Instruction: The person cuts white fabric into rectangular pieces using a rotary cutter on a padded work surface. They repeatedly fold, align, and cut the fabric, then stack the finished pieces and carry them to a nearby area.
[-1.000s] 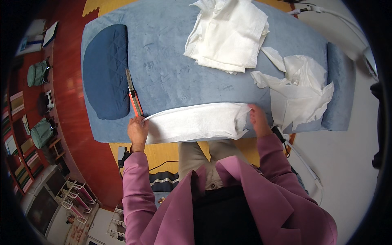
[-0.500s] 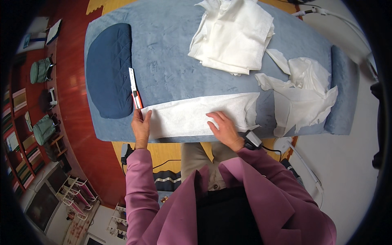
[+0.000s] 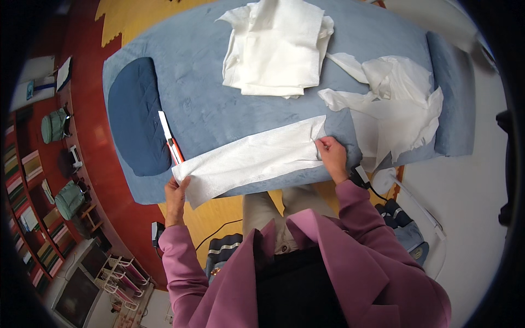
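Observation:
My left hand (image 3: 176, 191) grips the left end of a long folded white cloth strip (image 3: 249, 154), which lies along the near edge of a blue padded bench (image 3: 194, 112). My right hand (image 3: 332, 157) pinches the strip near its right end. An orange and silver utility knife (image 3: 172, 142) lies just past my left hand, beside a dark blue pillow (image 3: 136, 115). A folded stack of white cloth (image 3: 273, 52) rests on the far part of the bench. Crumpled white sheets (image 3: 399, 115) lie to the right.
A raised blue bolster (image 3: 448, 95) forms the bench's right end. A white stand (image 3: 413, 202) is at lower right, near striped dark items (image 3: 391, 216). Shelves (image 3: 33, 213), green bags (image 3: 71, 199) and screens (image 3: 74, 292) stand along the left. Cables run on the yellow floor mat (image 3: 229, 205).
My left hand has moved down and slightly left, tilting the strip with its left end lower. My right hand, spread on the strip's middle half a second ago, now pinches its right end.

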`<state>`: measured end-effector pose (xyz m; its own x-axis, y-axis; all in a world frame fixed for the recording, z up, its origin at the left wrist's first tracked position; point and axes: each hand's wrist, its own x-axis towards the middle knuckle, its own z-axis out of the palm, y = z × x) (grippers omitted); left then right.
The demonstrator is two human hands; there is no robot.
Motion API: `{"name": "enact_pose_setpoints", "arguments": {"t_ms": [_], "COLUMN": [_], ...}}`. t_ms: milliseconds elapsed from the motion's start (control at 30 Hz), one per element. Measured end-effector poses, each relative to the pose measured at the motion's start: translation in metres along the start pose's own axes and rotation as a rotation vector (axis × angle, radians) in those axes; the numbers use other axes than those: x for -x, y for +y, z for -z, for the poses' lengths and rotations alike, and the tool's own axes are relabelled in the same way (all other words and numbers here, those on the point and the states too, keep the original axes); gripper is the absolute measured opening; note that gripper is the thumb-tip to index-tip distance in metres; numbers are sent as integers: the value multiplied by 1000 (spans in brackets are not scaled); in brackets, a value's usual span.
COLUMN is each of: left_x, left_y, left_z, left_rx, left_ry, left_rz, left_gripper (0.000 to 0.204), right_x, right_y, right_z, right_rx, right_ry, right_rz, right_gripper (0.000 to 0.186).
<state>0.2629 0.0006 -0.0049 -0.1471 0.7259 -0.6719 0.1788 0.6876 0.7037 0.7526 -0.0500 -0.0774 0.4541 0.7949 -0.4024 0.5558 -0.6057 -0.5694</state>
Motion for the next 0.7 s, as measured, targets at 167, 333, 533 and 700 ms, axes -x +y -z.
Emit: {"name": "enact_pose_setpoints", "arguments": {"t_ms": [167, 333, 533, 700], "left_x": [19, 30, 24, 44], "left_y": [12, 17, 35, 74], "left_z": [-14, -17, -36, -78], "left_rx": [59, 142, 102, 126], "left_ry": [-53, -91, -11, -84], "left_rz": [57, 7, 26, 3], "left_gripper": [24, 23, 28, 35], "right_x": [-37, -65, -43, 20], "right_y": [3, 24, -21, -69], "right_z": [-21, 13, 36, -26], "right_rx": [-156, -82, 68, -100], "right_ry": [-110, -62, -12, -431], "right_rz": [-130, -156, 214, 700], "right_gripper": [31, 27, 26, 56]}}
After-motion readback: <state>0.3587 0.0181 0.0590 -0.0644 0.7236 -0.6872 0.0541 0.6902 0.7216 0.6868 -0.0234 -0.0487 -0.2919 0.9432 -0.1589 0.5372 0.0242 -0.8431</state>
